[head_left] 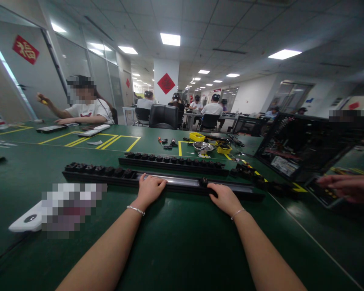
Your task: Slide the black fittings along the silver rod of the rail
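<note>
In front of me lies a long black rail, with a row of black blocks along its left part and a shiny strip in its open channel. My left hand grips the rail near its middle, just right of the blocks, its fingertips partly hidden. Farther right, my right hand holds the same rail with bent fingers, beside a small black piece standing in the channel. Behind it, a second long black rail carries black blocks along its whole length.
A white device with a cable lies at left. Farther back are yellow trays, a metal bowl and small tools. An open black case stands at right, near another person's hand. A person sits across the table.
</note>
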Available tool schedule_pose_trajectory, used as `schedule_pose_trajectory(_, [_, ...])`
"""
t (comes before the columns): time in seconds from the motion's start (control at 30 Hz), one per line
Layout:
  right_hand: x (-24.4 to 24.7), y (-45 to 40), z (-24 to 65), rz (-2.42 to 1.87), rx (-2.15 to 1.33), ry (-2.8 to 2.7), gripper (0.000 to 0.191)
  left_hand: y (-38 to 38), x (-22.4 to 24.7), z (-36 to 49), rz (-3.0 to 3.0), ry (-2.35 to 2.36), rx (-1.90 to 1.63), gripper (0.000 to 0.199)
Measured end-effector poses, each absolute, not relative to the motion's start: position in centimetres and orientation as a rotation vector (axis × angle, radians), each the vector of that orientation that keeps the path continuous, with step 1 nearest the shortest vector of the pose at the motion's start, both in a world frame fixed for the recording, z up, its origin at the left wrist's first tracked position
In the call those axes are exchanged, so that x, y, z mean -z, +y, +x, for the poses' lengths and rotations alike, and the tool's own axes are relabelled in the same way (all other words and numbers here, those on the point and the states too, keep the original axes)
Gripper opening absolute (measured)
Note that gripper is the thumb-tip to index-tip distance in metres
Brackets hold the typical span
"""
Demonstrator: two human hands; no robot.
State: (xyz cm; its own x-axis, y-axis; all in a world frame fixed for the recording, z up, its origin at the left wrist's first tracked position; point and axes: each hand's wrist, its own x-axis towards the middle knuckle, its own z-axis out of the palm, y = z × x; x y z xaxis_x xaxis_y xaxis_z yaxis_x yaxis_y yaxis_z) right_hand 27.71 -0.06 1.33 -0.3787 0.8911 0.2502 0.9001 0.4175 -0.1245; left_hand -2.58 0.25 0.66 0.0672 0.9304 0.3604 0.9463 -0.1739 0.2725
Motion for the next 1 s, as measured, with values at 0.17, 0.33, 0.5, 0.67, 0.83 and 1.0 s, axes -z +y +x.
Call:
schedule_pose_trajectory(0.17, [-1.5, -0.1, 27.9, -1.56, 0.031, -2.387, 0.031, 0.2, -0.7, -2.6, -2.271, -1.989, 0.734, 0.039])
schedule_pose_trajectory(0.33, [-1.4, -0.1, 28.1, -1.561, 0.035, -2.387, 0.033, 0.3, -0.5, -2.7, -2.257, -1.973, 0.753, 0.039])
schedule_pose_trajectory(0.5, [-1.4, -0.1, 28.1, -1.573, 0.034, -2.388, 0.032, 0.3, -0.4, -2.7, -2.265, -1.958, 0.768, 0.04])
schedule_pose_trajectory(0.67, [-1.5, -0.2, 28.3, -1.579, 0.049, -2.383, 0.033, 0.3, -0.4, -2.7, -2.271, -1.962, 0.777, 0.04])
schedule_pose_trajectory(0.83, [-1.5, -0.2, 28.6, -1.599, 0.056, -2.363, 0.031, 0.3, -0.5, -2.7, -2.279, -1.952, 0.759, 0.041])
schedule_pose_trajectory(1.0, [-1.3, -0.1, 28.8, -1.567, 0.067, -2.361, 0.03, 0.4, -0.4, -2.7, -2.277, -1.946, 0.75, 0.042])
